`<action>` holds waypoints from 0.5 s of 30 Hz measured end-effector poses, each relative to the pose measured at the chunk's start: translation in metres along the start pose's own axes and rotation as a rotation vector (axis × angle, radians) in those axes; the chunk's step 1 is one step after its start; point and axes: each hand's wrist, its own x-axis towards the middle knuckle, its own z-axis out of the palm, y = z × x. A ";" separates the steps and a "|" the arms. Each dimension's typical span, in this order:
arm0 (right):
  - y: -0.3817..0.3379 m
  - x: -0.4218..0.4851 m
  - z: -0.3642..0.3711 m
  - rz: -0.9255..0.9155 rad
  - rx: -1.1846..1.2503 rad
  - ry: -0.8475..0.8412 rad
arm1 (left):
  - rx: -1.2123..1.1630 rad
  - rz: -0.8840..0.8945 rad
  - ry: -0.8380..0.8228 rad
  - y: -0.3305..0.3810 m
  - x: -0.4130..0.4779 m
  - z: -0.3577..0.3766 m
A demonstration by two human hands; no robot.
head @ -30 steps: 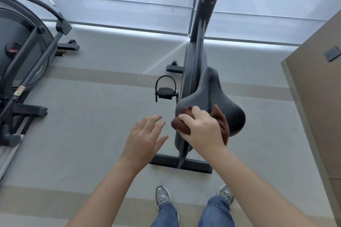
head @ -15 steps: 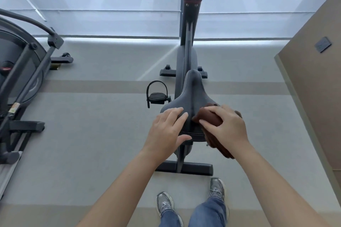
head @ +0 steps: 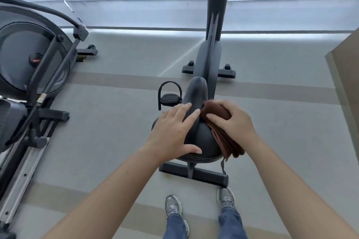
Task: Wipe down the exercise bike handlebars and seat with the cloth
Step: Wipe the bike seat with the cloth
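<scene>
Right grip: the right hand (head: 235,122) presses a folded brown cloth (head: 221,134) against the right side of the saddle, fingers curled over the top fold, thumb tucked in.
Left grip: the left hand (head: 172,132) holds nothing; it lies flat and spread on the left half of the seat (head: 202,141), thumb near the rear edge.
Cloth: layered folds hang down past the seat's right rear edge.
Seat: black, padded, nose pointing away from the person, between both hands.
Exercise bike (head: 211,58): dark frame running forward from the seat to an upright post; handlebars out of view above the picture.
Pedal (head: 169,97): black with a strap loop, just left of the seat nose.
Floor (head: 116,122): grey with tan bands.
Elliptical trainer (head: 33,60): far left, well apart.
Shoes (head: 173,207): grey trainers below blue jeans, behind the bike's rear foot bar.
</scene>
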 end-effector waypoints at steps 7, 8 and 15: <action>0.006 0.069 0.014 0.075 0.269 0.086 | -0.017 -0.131 -0.126 0.012 0.015 0.008; 0.004 0.083 0.016 0.113 0.313 0.109 | -0.022 -0.147 -0.145 0.013 0.016 0.008; 0.042 0.025 0.001 0.034 0.437 -0.192 | -0.073 -0.239 -0.224 0.022 0.022 0.005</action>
